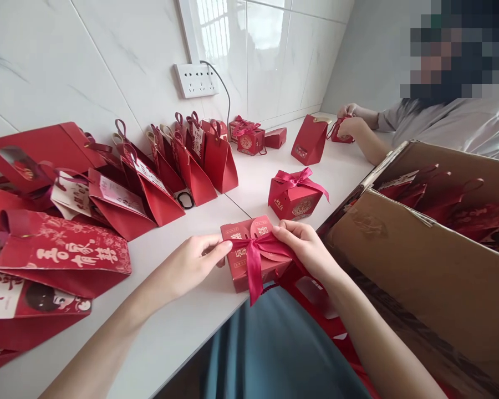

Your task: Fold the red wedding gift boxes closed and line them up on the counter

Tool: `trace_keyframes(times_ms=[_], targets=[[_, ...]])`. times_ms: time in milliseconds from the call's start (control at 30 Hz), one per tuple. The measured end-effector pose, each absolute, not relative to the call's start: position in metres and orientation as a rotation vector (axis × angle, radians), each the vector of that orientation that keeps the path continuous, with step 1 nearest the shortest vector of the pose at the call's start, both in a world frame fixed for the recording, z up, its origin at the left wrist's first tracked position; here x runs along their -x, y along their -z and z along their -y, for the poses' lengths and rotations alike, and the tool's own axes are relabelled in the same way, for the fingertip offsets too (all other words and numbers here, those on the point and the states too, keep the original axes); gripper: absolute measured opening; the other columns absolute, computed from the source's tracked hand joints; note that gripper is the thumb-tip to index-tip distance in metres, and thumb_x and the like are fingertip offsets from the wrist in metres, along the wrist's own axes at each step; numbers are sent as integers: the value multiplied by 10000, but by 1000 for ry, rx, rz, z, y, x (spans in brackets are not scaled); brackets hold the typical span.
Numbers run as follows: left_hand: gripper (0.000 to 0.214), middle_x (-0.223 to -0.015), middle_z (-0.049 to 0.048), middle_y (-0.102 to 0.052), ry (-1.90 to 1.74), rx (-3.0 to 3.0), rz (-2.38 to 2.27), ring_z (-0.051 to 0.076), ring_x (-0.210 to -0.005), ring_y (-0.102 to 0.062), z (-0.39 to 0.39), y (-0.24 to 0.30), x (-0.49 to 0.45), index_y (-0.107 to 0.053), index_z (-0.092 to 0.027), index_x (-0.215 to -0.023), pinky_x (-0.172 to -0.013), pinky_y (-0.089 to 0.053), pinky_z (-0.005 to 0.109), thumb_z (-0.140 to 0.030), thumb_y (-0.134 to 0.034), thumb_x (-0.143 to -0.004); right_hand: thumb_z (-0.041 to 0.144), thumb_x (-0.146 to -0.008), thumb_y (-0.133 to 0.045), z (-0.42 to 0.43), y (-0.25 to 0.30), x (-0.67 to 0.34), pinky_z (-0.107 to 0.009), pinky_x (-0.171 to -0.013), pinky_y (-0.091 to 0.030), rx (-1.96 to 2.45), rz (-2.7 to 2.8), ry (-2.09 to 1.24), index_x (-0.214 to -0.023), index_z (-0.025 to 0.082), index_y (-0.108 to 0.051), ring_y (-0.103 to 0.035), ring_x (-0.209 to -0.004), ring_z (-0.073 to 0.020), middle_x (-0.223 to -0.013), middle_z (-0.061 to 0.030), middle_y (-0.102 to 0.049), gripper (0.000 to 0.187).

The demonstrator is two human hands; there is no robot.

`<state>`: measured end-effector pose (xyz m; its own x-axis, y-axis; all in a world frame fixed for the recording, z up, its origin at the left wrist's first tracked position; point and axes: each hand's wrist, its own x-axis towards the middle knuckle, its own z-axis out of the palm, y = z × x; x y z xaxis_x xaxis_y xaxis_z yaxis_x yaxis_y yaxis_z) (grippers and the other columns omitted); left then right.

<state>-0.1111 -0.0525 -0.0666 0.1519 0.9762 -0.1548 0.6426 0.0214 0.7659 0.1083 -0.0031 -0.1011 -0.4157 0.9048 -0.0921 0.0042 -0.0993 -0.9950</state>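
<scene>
A small red gift box rests at the near edge of the white table, with a red ribbon wrapped across its top and a tail hanging down. My left hand pinches the ribbon at the box's left side. My right hand pinches the ribbon loops at the box's right side. A finished red box with a tied bow stands just behind it.
Several red paper gift bags line the wall, larger red bags lie at left. An open cardboard carton holding red bags sits at right. Across the table another person's hands hold a small red box. A wall socket is behind.
</scene>
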Motion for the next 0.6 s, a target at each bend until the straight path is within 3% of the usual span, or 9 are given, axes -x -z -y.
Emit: trace_keyframes(times_ms=[133,167,233,300,333,367,433,600], targets=[[389,-646,14,-558,-695,-1664,-1446,176,-646,-536,48,71,111,-559,-190,-617,-601,-422,246,-486,-479,-857,556,-779,-620,2,117,-116,-218,-500,-337,997,1284,-1724,-663,198,-421,-405,-518,-89,-608,44,-434,426],[381,-633,15,-559,-719,-1659,-1440,178,-638,-541,47,72,111,-569,-188,-612,-596,-428,248,-474,-492,-851,569,-789,-603,1,120,-119,-226,-539,-393,978,1317,-1685,-724,202,-460,-483,-581,-111,-678,23,-502,399],[368,-604,6,-542,-748,-1674,-1470,167,-604,-530,46,72,111,-571,-184,-605,-563,-422,242,-458,-509,-845,627,-757,-618,-1,121,-126,-291,-733,-497,894,1493,-1534,-968,226,-511,-597,-910,-194,-1020,-52,-601,465],[356,-591,-14,-513,-754,-1732,-1561,142,-572,-499,48,70,109,-546,-185,-611,-532,-401,224,-447,-513,-849,650,-665,-704,-2,119,-131,-405,-978,-452,800,1750,-1369,-1275,264,-389,-425,-1297,-276,-1406,-118,-421,788],[348,-596,-24,-501,-763,-1769,-1615,129,-571,-491,49,68,108,-527,-185,-618,-529,-396,213,-439,-511,-855,623,-634,-747,-2,118,-132,-450,-1047,-402,773,1874,-1309,-1374,272,-289,-310,-1388,-296,-1493,-134,-314,939],[340,-614,-30,-498,-782,-1806,-1662,119,-583,-494,51,66,105,-512,-185,-629,-536,-401,202,-430,-505,-865,578,-633,-774,-2,118,-132,-483,-1075,-375,762,1974,-1267,-1428,273,-213,-248,-1423,-309,-1521,-145,-265,1019],[307,-685,-31,-515,-869,-1897,-1719,103,-633,-526,57,61,99,-512,-184,-670,-569,-425,183,-393,-490,-892,479,-677,-784,1,120,-130,-519,-1063,-396,749,2071,-1174,-1466,284,-151,-277,-1414,-325,-1501,-152,-298,1030],[123,-870,16,-499,-1253,-2457,-1544,104,-793,-569,80,58,73,-550,-160,-782,-713,-475,204,-170,-528,-903,332,-694,-810,17,135,-118,-522,-1016,-476,643,1858,-709,-1455,359,-190,-379,-1354,-325,-1470,-118,-299,982]])
